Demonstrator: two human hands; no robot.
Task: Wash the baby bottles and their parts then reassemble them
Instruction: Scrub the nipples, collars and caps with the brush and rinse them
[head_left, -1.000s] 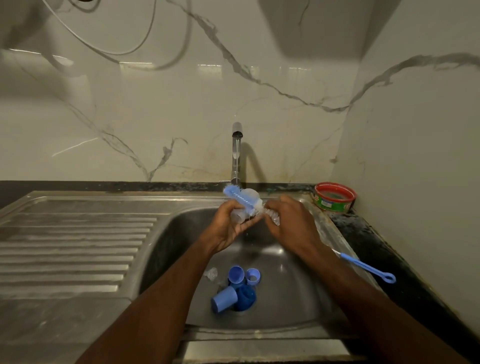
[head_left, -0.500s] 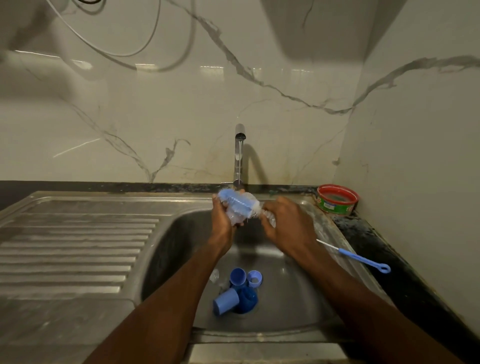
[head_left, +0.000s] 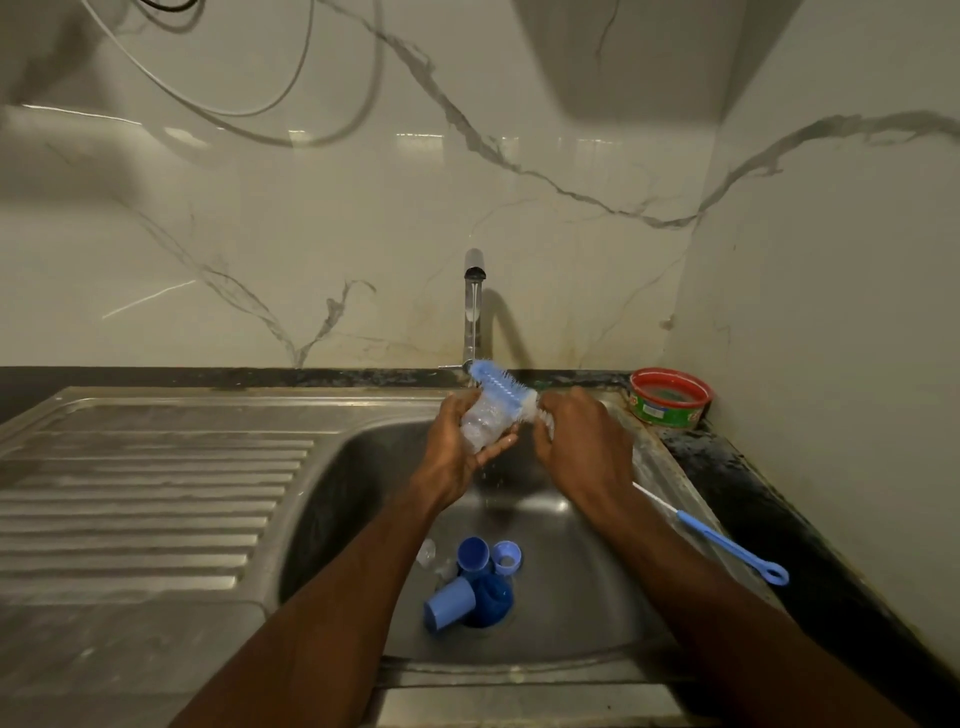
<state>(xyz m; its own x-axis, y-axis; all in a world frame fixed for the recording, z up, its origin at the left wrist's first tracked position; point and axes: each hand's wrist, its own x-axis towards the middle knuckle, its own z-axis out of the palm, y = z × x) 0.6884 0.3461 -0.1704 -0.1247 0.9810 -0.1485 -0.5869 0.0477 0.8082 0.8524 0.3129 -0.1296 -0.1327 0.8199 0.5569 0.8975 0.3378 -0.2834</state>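
Over the steel sink (head_left: 363, 467), under the tap (head_left: 474, 312), the left hand (head_left: 457, 447) curls its fingers around a clear baby bottle (head_left: 480, 423) lying slantwise, while the right hand (head_left: 576, 441) grips the blue bottle brush (head_left: 498, 383) laid along it, bristles up-left.

Caps (head_left: 470, 582) in sink (head_left: 597, 613), tub (head_left: 670, 397) right of tap (head_left: 474, 306), perhaps a teat (head_left: 427, 551) beside caps

1. Your clear baby bottle (head_left: 480, 423) lies tilted over the basin, the blue brush (head_left: 498, 385) across its top.
2. Blue caps (head_left: 449, 603) and a ring (head_left: 506, 557) lie clustered at the drain.
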